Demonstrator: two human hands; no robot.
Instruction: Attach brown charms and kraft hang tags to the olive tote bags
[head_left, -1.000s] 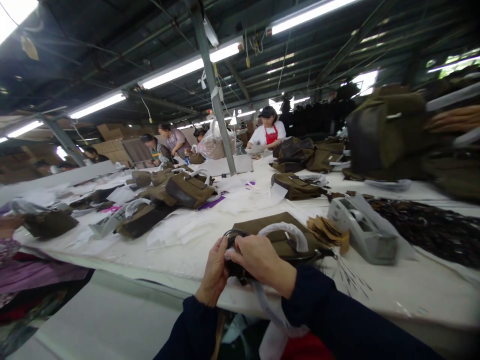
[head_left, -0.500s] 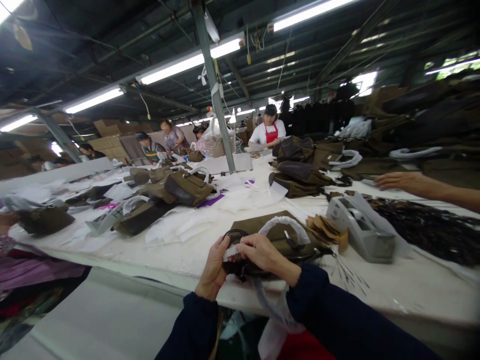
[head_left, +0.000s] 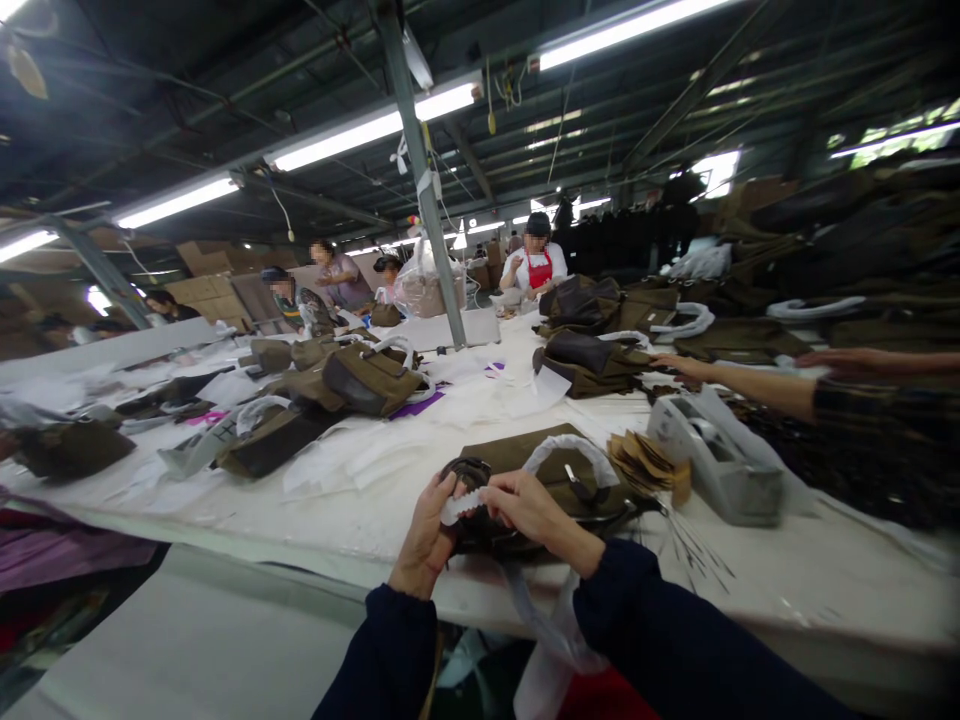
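On my feed, dark navy on both arms: left sleeve [head_left: 382, 655], right sleeve [head_left: 675, 625]. Cloth plain, long. Right cuff [head_left: 604, 590] puckered, gathered near the wrist. Left hand [head_left: 426, 535], right hand [head_left: 536, 512] bare. Red cloth [head_left: 611, 697] below: I cannot tell whether worn.

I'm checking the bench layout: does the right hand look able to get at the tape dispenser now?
Probably yes: between the right hand and tape dispenser lie a low bag and brown papers, though that hand pinches a white strip.
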